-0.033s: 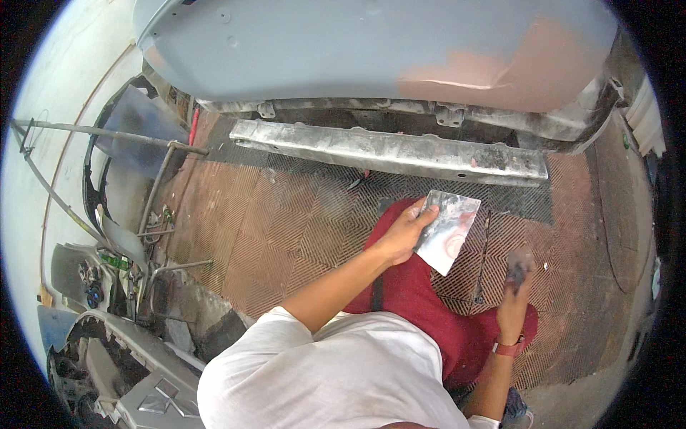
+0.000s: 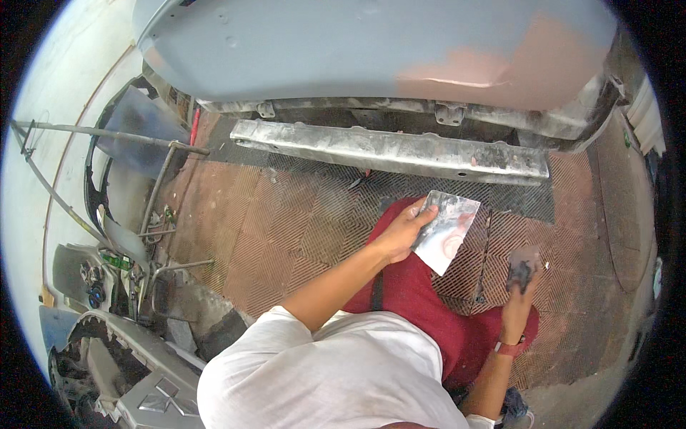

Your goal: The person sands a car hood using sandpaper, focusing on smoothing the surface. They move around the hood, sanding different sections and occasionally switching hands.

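My left hand [image 2: 407,230] is closed on the edge of a thin, flat mixing plate [image 2: 449,232], its thumb lying on top. Grey, white and pinkish smears cover the plate's face, and it is held tilted over my knee. Lower and to the right, my right hand [image 2: 516,297] is closed around a small dark flat piece [image 2: 522,272] with a paler brownish end. That piece is blurred, so its exact kind does not show. The two hands are apart. A red band [image 2: 509,348] circles my right wrist.
A grey car body panel [image 2: 321,50] with a pinkish-brown patch [image 2: 486,68] spans the far side. Below it lies a long dusty metal beam [image 2: 386,150] on ridged floor mats [image 2: 286,229]. To the left stand a metal pipe frame [image 2: 153,186] and a grey car part [image 2: 136,357].
My right hand has shifted slightly right, and the dark piece in it shows a little more clearly. The left hand and plate have barely moved.
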`<act>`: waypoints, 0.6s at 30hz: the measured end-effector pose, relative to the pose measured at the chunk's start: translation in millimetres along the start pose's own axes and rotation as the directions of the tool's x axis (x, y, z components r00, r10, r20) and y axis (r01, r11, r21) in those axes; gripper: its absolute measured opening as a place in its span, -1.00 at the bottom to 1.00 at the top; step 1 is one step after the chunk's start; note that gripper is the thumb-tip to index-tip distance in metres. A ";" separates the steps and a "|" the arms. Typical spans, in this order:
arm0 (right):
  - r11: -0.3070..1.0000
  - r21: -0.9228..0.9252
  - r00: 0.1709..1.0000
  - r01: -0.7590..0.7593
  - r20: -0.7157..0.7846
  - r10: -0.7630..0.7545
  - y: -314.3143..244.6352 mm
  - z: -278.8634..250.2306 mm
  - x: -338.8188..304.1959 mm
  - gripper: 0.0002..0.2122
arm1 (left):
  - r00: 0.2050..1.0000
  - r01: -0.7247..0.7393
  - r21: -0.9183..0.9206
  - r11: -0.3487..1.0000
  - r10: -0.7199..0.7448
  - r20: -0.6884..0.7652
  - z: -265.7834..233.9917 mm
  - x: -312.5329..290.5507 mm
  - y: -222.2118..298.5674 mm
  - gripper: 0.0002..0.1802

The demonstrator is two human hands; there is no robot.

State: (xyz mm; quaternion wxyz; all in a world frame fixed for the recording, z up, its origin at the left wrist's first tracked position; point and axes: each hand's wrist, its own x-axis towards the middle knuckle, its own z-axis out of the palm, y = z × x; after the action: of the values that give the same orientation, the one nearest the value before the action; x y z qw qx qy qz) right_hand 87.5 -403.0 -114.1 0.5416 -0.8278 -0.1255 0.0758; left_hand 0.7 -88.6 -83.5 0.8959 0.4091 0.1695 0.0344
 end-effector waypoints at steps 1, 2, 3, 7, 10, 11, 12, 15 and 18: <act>0.972 0.235 0.993 -0.024 -0.106 0.050 6.4 -0.8 4.1 -0.35 | 0.998 0.055 -0.005 0.998 -0.055 -0.013 -0.4 0.1 1.2 -0.58; 0.873 0.481 0.980 -0.079 -0.123 0.156 12.2 1.2 10.8 -0.34 | 0.997 0.081 0.001 0.997 -0.081 0.018 -6.2 3.4 2.0 -0.58; 0.718 0.686 0.954 -0.116 -0.124 0.273 14.8 -0.2 12.8 -0.33 | 0.991 0.121 0.000 0.993 -0.121 0.054 -15.5 8.4 -2.9 -0.59; 0.505 0.852 0.955 -0.136 -0.023 0.296 51.0 -0.3 52.3 -0.44 | 0.949 0.261 0.044 0.964 -0.265 0.174 -22.1 32.4 -13.9 -0.58; 0.469 0.872 0.923 -0.137 -0.059 0.380 89.5 -1.8 63.6 -0.47 | 0.908 0.377 0.062 0.924 -0.382 0.175 -25.0 49.7 -15.4 -0.54; 0.454 0.880 0.909 -0.138 -0.069 0.411 100.6 -1.3 62.3 -0.47 | 0.891 0.415 0.052 0.908 -0.417 0.177 -23.8 52.4 -16.1 -0.53; 0.439 0.888 0.894 -0.140 -0.077 0.441 111.4 -1.2 60.7 -0.47 | 0.889 0.419 0.052 0.906 -0.421 0.177 -20.9 56.1 -19.4 -0.53; 0.441 0.883 0.860 -0.159 -0.095 0.501 102.3 9.7 62.9 -0.50 | 0.898 0.414 0.042 0.909 -0.415 0.143 -16.1 59.6 -21.3 -0.52; 0.458 0.870 0.851 -0.183 -0.094 0.517 107.0 9.6 62.7 -0.45 | 0.878 0.430 0.033 0.902 -0.426 0.220 -14.3 67.5 -24.7 -0.49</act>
State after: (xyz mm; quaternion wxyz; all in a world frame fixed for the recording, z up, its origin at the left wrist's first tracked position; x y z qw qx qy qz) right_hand 158.4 -417.3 -215.2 0.8531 -0.4733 0.1996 0.0911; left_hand 57.5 -81.1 -129.2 0.8980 0.3553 0.1541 -0.2087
